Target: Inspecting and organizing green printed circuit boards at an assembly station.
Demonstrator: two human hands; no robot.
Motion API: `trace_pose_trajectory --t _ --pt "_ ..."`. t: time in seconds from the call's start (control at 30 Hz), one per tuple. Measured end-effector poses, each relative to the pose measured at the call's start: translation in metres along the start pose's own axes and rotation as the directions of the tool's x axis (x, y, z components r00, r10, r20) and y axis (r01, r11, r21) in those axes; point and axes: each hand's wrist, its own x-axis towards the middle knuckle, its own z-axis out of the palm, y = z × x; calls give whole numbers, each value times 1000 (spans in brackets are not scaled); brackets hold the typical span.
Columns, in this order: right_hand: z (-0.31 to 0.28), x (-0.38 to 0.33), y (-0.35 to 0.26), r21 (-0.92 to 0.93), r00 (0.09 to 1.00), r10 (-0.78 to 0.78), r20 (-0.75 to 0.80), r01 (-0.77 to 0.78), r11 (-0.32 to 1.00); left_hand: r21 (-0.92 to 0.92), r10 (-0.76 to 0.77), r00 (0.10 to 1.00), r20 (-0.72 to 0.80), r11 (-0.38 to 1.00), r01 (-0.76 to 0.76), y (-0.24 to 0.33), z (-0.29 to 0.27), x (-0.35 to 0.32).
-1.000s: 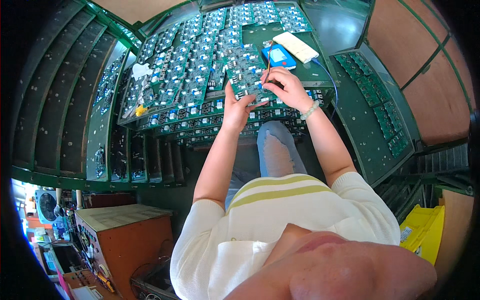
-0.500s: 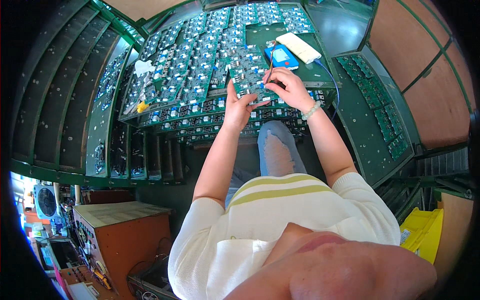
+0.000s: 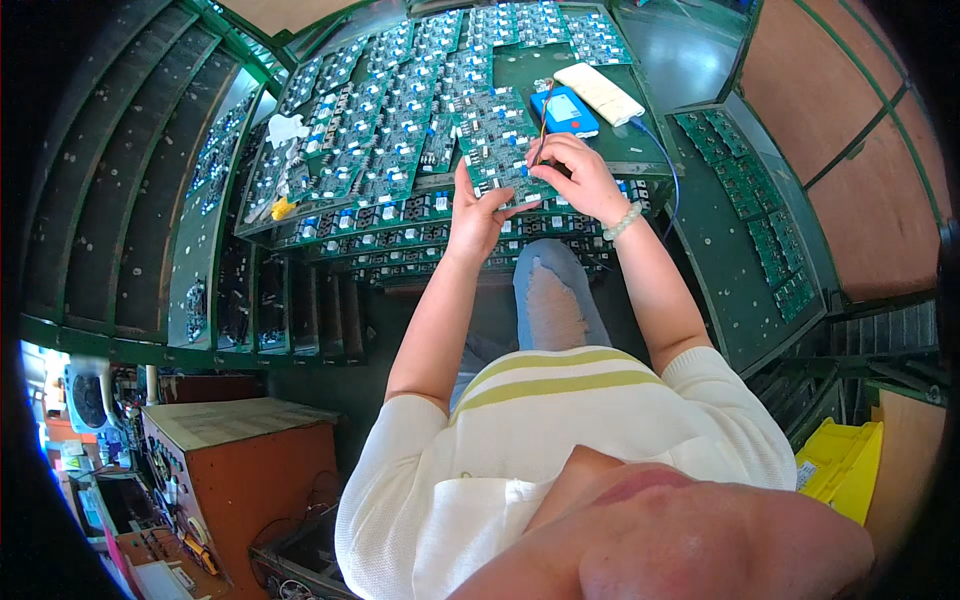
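Note:
My left hand (image 3: 474,222) grips the near left corner of a green circuit board panel (image 3: 492,130), thumb on top, and holds it tilted over the table's front edge. At the panel's right edge my right hand (image 3: 585,180) is closed in a pinch on the end of a thin multi-coloured wire lead (image 3: 543,125). The plug at the lead's tip is mostly hidden by my fingers. That lead runs up to a small blue device (image 3: 564,110) with a lit screen. A cream power bank (image 3: 600,93) lies beyond the device, with a blue cable (image 3: 668,170) hanging from it.
Rows of circuit boards (image 3: 390,120) cover the green table, and more fill the level below. White crumpled material (image 3: 287,130) and a yellow bit (image 3: 283,208) lie at its left. Boards (image 3: 750,200) rest on a right-hand shelf. Empty-looking racks (image 3: 110,170) stand left; a yellow bin (image 3: 842,465) is lower right.
The view has shifted very slightly. Both hands keep their hold on the panel and the wire lead, with no clear movement.

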Motion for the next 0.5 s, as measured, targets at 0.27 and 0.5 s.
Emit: trace_pose_trajectory --t 0.27,0.5 --pt "0 -1 -2 -4 1000 1 -1 -1 1000 -11 -2 1000 -4 1000 2 -1 0 -2" --pt "1 -1 -1 -17 1000 -11 -4 10 1000 -9 10 1000 6 1000 -10 -1 0 -2"
